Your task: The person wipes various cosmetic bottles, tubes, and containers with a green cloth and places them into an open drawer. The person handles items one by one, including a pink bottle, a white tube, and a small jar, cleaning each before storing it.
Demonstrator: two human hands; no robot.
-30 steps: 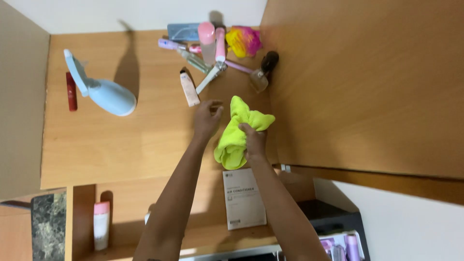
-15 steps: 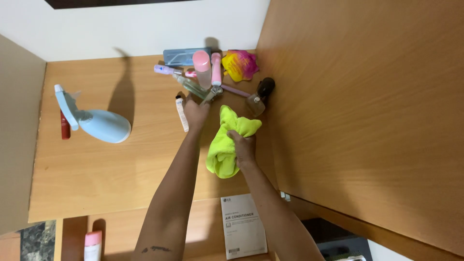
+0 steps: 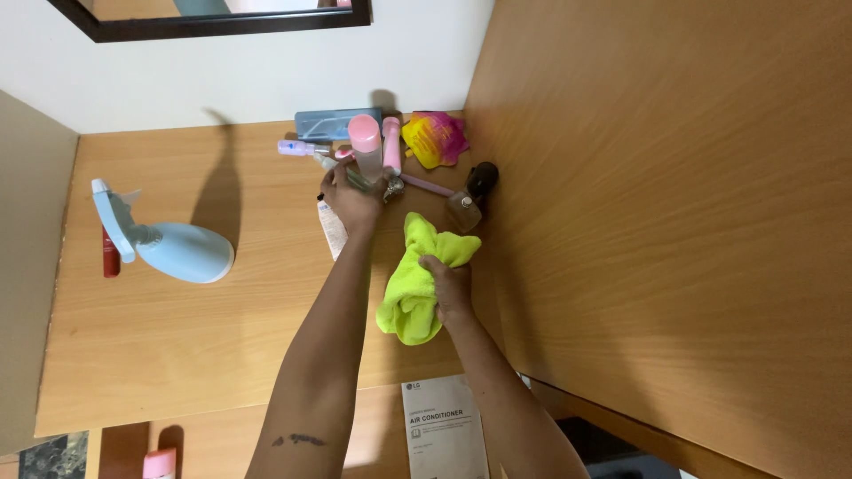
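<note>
Nearest the camera, a white booklet [image 3: 444, 430] lies on a lower wooden ledge, below the yellow cloth [image 3: 417, 284], and a pink-capped bottle [image 3: 160, 463] shows at the bottom edge, far to the left of the cloth.

The right hand [image 3: 448, 288] is closed around the yellow cloth, fingers clenched into its folds, and presses it against the wooden tabletop [image 3: 222, 337]. The cloth is bunched up, lying close to the wooden side panel [image 3: 666, 222] that stands to its right.

Up and to the left of the cloth, the left hand [image 3: 351, 200] reaches into a cluster of toiletries. Its fingers are curled around something small and slim there, but what exactly it pinches cannot be made out. A white tube [image 3: 331, 232] lies partly under that hand's wrist, just left of the cloth.

Just above the cloth sits a small glass perfume bottle [image 3: 464, 211] with a dark hairbrush [image 3: 479, 180] beside it. Farther on stand a pink-capped can [image 3: 366, 146] and a slim pink tube [image 3: 391, 142]. Beyond the cloth, near the white wall, lie a grey box [image 3: 333, 124] and a pink and yellow pouch [image 3: 433, 139].

Well to the left of the cloth, a light blue spray bottle [image 3: 164, 244] lies on its side, with a small red tube [image 3: 109, 260] touching its nozzle end.
</note>
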